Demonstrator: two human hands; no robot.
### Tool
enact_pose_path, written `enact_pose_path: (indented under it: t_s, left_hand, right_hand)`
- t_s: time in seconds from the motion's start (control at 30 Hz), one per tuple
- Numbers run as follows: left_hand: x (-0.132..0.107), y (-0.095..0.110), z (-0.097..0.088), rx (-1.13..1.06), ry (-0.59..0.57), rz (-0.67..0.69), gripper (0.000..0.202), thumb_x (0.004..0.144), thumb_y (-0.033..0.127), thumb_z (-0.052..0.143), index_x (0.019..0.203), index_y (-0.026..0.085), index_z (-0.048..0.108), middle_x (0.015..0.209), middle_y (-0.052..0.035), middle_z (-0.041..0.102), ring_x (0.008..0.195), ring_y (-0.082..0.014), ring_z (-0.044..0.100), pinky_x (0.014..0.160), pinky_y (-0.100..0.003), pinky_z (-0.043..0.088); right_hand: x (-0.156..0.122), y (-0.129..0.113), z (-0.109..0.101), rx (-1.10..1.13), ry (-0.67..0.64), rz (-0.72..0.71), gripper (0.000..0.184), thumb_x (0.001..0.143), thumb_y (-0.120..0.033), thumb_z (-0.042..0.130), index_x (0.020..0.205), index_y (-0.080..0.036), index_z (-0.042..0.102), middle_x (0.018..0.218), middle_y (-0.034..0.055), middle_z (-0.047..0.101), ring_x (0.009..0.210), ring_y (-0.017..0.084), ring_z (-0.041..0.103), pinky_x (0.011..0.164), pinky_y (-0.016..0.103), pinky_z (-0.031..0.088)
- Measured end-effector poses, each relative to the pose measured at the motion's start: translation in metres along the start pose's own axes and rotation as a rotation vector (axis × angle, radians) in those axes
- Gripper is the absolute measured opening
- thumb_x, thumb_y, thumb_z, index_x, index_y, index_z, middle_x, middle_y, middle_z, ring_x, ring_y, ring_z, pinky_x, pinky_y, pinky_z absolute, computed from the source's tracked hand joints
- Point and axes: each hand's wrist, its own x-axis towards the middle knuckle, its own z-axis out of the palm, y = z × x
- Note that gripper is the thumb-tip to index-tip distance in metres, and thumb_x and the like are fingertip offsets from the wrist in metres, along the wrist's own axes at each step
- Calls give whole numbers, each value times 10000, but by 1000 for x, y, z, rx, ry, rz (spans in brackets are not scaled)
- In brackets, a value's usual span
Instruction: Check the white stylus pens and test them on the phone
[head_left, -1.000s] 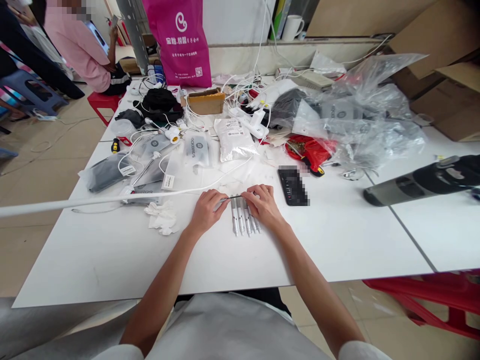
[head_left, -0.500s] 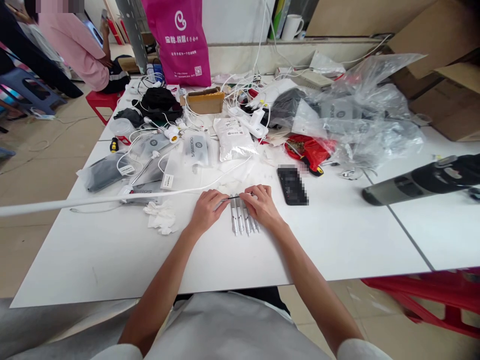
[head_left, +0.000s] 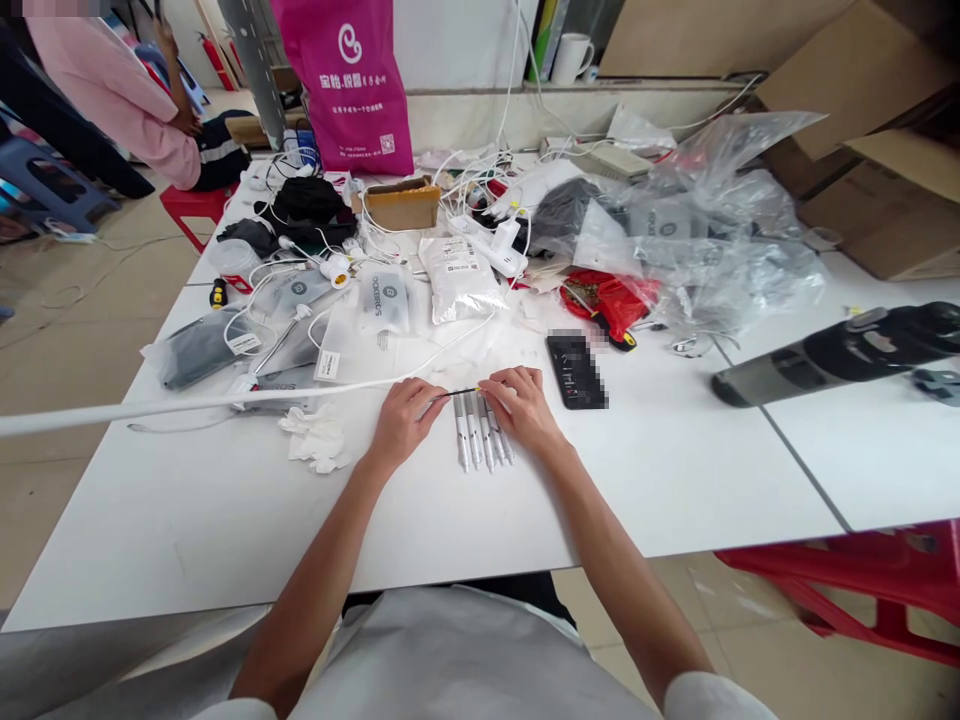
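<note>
Between my two hands runs a thin black pen refill (head_left: 460,392), held roughly level, with a yellowish bit at its right end. My left hand (head_left: 404,417) pinches its left end between thumb and fingers. The fingers of my right hand (head_left: 522,408) are closed on the other end. Just below lie several silver-white pens (head_left: 474,437), side by side on the white table (head_left: 450,530); my right hand partly covers the rightmost ones. A blurred-out black phone (head_left: 576,374) lies right of my right hand.
A white cable (head_left: 225,402) crosses in front at left, above crumpled tissue (head_left: 315,440). Packaged items, cords and plastic bags (head_left: 720,260) crowd the table's back. A dark bottle (head_left: 832,355) lies at right. A person in pink (head_left: 112,85) sits at far left.
The view has shifted slightly. My hands are a little farther apart, so more of the black refill and its yellowish end show. Both hands keep their grip.
</note>
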Motion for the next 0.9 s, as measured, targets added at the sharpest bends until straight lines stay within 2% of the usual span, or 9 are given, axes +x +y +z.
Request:
enact_pose_path:
  t_s: [0.2,0.33,0.47,0.77,0.9]
  left_hand:
    - [-2,4,4,-4,-8,28,138,1086,351,657,1110,246,743,977,-43,775,908,-204,714,850,-389,515]
    - [-3,10,8,-40,15,60,114,1067,334,693,1111,238,736,991,-40,803,912,-202,727,842,-390,520]
    - [-4,12,10,-73,22,53,125,1066,352,697,1090,232,719,978,-35,818,884,-196,741,833,-392,529]
    - [-5,11,11,-96,20,43,136,1055,361,713,1070,226,712,957,-40,815,863,-203,735,822,-399,541]
    - [-2,14,6,-156,-23,37,116,1088,282,651,1159,233,729,1017,-53,809,920,-206,732,869,-412,564]
  right_hand:
    - [0,-5,7,65,-46,-46,218,1098,-217,563,1305,-225,629,1116,100,749,1015,265,635,898,434,448]
    - [1,-11,12,163,-59,-79,169,1107,-194,522,1251,-203,609,1141,126,718,1017,262,636,866,411,505]
    - [1,-15,13,196,-66,-111,203,1107,-172,495,1249,-215,634,1166,132,687,1054,254,641,896,411,556]
    - [-2,-15,10,209,-110,-73,273,1119,-218,488,1325,-250,664,1186,121,662,989,220,663,844,368,586]
    - [-2,-13,11,232,-92,-46,262,1128,-272,497,1314,-231,676,1175,126,665,977,220,668,849,359,592]
